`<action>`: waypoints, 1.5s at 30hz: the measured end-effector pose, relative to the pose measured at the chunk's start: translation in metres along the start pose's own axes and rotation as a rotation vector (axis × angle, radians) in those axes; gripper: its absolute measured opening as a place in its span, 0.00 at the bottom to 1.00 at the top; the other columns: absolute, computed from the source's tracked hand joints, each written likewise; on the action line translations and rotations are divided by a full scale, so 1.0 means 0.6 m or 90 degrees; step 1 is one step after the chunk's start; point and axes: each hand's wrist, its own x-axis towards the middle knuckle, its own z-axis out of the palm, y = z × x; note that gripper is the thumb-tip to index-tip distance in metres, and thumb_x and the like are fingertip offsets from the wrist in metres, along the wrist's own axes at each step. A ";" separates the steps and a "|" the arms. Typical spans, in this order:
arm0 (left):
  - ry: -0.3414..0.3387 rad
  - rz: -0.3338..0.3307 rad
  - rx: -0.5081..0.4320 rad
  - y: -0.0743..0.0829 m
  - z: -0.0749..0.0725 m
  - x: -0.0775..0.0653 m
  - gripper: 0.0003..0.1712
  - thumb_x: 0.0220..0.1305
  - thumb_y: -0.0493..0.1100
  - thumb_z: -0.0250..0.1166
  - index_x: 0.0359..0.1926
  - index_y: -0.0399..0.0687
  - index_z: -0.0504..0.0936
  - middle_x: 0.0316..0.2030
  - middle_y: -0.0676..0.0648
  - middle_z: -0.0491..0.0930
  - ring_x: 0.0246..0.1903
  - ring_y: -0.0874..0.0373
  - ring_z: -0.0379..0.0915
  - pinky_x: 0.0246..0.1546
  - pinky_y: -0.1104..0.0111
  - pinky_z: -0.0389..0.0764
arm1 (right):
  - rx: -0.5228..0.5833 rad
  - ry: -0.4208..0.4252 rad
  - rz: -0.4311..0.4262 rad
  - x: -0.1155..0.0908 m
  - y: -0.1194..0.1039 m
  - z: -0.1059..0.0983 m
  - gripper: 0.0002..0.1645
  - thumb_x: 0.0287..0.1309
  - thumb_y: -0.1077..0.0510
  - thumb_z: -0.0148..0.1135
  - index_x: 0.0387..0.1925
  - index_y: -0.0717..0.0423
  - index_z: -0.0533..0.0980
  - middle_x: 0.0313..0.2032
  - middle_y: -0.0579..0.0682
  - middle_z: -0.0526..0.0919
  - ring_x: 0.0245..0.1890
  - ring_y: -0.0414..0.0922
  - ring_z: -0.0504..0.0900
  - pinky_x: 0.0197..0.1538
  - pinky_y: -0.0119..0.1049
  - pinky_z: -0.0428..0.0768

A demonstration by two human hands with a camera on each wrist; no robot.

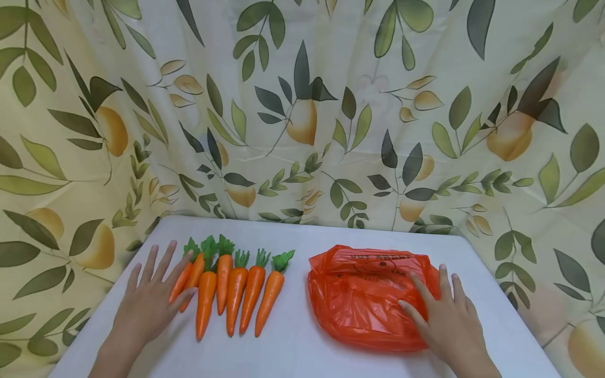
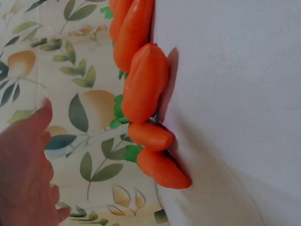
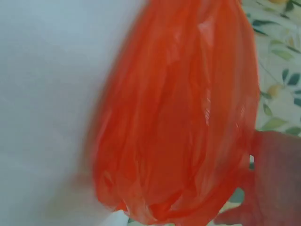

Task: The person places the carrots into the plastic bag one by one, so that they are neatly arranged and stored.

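Note:
Several orange carrots (image 1: 235,294) with green tops lie in a row on the left half of the white table; they show side-on in the left wrist view, one carrot (image 2: 146,84) near its middle. My left hand (image 1: 148,304), fingers spread, is at the left end of the row, its thumb and index finger overlapping the leftmost carrots; whether it touches them I cannot tell. A crumpled red plastic bag (image 1: 364,310) with dark print lies on the right half. Over its right edge my right hand (image 1: 449,320) is spread, holding nothing. The bag's inside is hidden.
A white cloth covers the table (image 1: 293,362). Behind and around it hangs a curtain (image 1: 302,173) printed with leaves and fruit. Between the carrots and the bag lies a strip of bare tabletop.

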 end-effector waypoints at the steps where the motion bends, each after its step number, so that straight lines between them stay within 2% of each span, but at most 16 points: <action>1: -0.013 -0.006 -0.021 -0.001 0.000 0.002 0.45 0.74 0.62 0.59 0.83 0.57 0.51 0.82 0.44 0.32 0.78 0.34 0.28 0.71 0.34 0.38 | 0.003 -0.020 0.008 0.003 0.004 -0.003 0.51 0.64 0.29 0.62 0.77 0.54 0.63 0.74 0.79 0.43 0.69 0.82 0.45 0.59 0.81 0.56; 5: -0.071 -0.037 -0.109 -0.010 -0.002 0.010 0.45 0.77 0.64 0.54 0.84 0.58 0.46 0.82 0.42 0.30 0.77 0.31 0.27 0.64 0.27 0.49 | 0.056 -0.106 0.030 0.014 0.021 -0.014 0.46 0.72 0.32 0.53 0.77 0.56 0.61 0.72 0.83 0.43 0.63 0.86 0.54 0.51 0.81 0.67; 9: -0.114 -0.066 -0.239 -0.025 -0.013 0.015 0.46 0.78 0.62 0.54 0.84 0.60 0.42 0.81 0.39 0.30 0.76 0.26 0.28 0.58 0.21 0.49 | 0.154 -0.175 0.052 0.024 0.034 -0.022 0.40 0.78 0.39 0.47 0.78 0.60 0.58 0.70 0.86 0.42 0.63 0.87 0.56 0.47 0.79 0.71; 11: -0.125 -0.073 -0.306 -0.033 -0.020 0.018 0.45 0.79 0.60 0.54 0.84 0.60 0.42 0.81 0.37 0.31 0.75 0.23 0.31 0.57 0.19 0.47 | 0.193 -0.185 0.055 0.028 0.042 -0.023 0.37 0.79 0.43 0.47 0.77 0.62 0.59 0.69 0.87 0.43 0.64 0.87 0.54 0.47 0.78 0.71; 14: -0.125 -0.071 -0.371 -0.043 -0.026 0.026 0.41 0.80 0.56 0.54 0.84 0.58 0.46 0.80 0.33 0.34 0.72 0.19 0.36 0.57 0.19 0.46 | 0.236 -0.186 0.059 0.033 0.058 -0.026 0.33 0.80 0.49 0.47 0.75 0.66 0.61 0.69 0.87 0.46 0.65 0.86 0.51 0.49 0.79 0.68; 16: -0.131 -0.077 -0.394 -0.049 -0.025 0.032 0.39 0.81 0.56 0.53 0.83 0.56 0.49 0.80 0.30 0.37 0.72 0.19 0.37 0.57 0.20 0.47 | 0.264 -0.194 0.064 0.034 0.071 -0.027 0.33 0.80 0.50 0.48 0.74 0.67 0.62 0.69 0.86 0.50 0.66 0.85 0.51 0.50 0.80 0.67; 19: -0.147 -0.083 -0.438 -0.058 -0.017 0.039 0.37 0.81 0.57 0.52 0.82 0.54 0.53 0.78 0.28 0.43 0.73 0.21 0.38 0.59 0.21 0.47 | 0.310 -0.220 0.070 0.037 0.088 -0.029 0.37 0.78 0.46 0.52 0.74 0.67 0.61 0.68 0.84 0.54 0.65 0.83 0.53 0.51 0.79 0.70; 23: -0.182 -0.091 -0.471 -0.069 -0.006 0.046 0.36 0.81 0.57 0.52 0.81 0.53 0.55 0.77 0.27 0.46 0.73 0.23 0.41 0.60 0.23 0.51 | 0.386 -0.264 0.070 0.039 0.105 -0.033 0.45 0.75 0.39 0.55 0.76 0.67 0.58 0.69 0.79 0.59 0.64 0.80 0.59 0.50 0.73 0.76; 26: -0.200 -0.097 -0.476 -0.078 0.001 0.052 0.36 0.80 0.57 0.54 0.81 0.52 0.57 0.77 0.28 0.48 0.70 0.24 0.51 0.57 0.25 0.62 | 0.426 -0.292 0.072 0.039 0.114 -0.037 0.44 0.76 0.41 0.55 0.77 0.66 0.58 0.70 0.78 0.59 0.64 0.78 0.61 0.49 0.71 0.78; 28: -0.211 -0.106 -0.485 -0.084 0.006 0.057 0.36 0.80 0.57 0.55 0.80 0.51 0.58 0.76 0.29 0.50 0.68 0.27 0.57 0.53 0.31 0.71 | 0.437 -0.305 0.080 0.039 0.117 -0.039 0.43 0.76 0.41 0.55 0.77 0.65 0.59 0.70 0.77 0.59 0.63 0.77 0.62 0.49 0.71 0.78; 30: -0.225 -0.117 -0.503 -0.091 0.012 0.061 0.36 0.79 0.55 0.57 0.80 0.49 0.59 0.75 0.31 0.52 0.65 0.29 0.61 0.50 0.36 0.75 | 0.449 -0.317 0.087 0.039 0.120 -0.040 0.42 0.75 0.43 0.56 0.77 0.64 0.59 0.70 0.77 0.59 0.62 0.75 0.64 0.49 0.69 0.79; 35: -0.284 -0.184 -0.568 -0.109 0.030 0.065 0.36 0.77 0.55 0.59 0.79 0.50 0.62 0.74 0.32 0.56 0.67 0.30 0.60 0.53 0.38 0.73 | 0.471 -0.361 0.088 0.037 0.124 -0.039 0.45 0.74 0.42 0.57 0.79 0.63 0.55 0.71 0.79 0.55 0.61 0.73 0.65 0.50 0.64 0.80; 38: -0.308 -0.226 -0.587 -0.119 0.040 0.061 0.35 0.77 0.55 0.60 0.78 0.51 0.64 0.73 0.33 0.61 0.67 0.31 0.60 0.54 0.37 0.71 | 0.488 -0.376 0.073 0.039 0.127 -0.038 0.45 0.75 0.43 0.56 0.80 0.62 0.52 0.71 0.78 0.55 0.59 0.66 0.71 0.50 0.59 0.82; 42: -0.321 -0.237 -0.584 -0.128 0.053 0.055 0.34 0.77 0.54 0.60 0.77 0.51 0.66 0.71 0.33 0.65 0.66 0.32 0.60 0.53 0.36 0.71 | 0.510 -0.353 0.047 0.047 0.132 -0.036 0.41 0.77 0.46 0.54 0.79 0.62 0.54 0.70 0.76 0.60 0.55 0.57 0.77 0.49 0.54 0.84; 45: -0.322 -0.244 -0.581 -0.132 0.061 0.050 0.34 0.76 0.56 0.60 0.77 0.51 0.68 0.70 0.33 0.66 0.66 0.31 0.61 0.53 0.35 0.71 | 0.530 -0.344 0.038 0.054 0.131 -0.032 0.38 0.77 0.49 0.56 0.78 0.62 0.58 0.69 0.74 0.63 0.54 0.55 0.77 0.48 0.52 0.84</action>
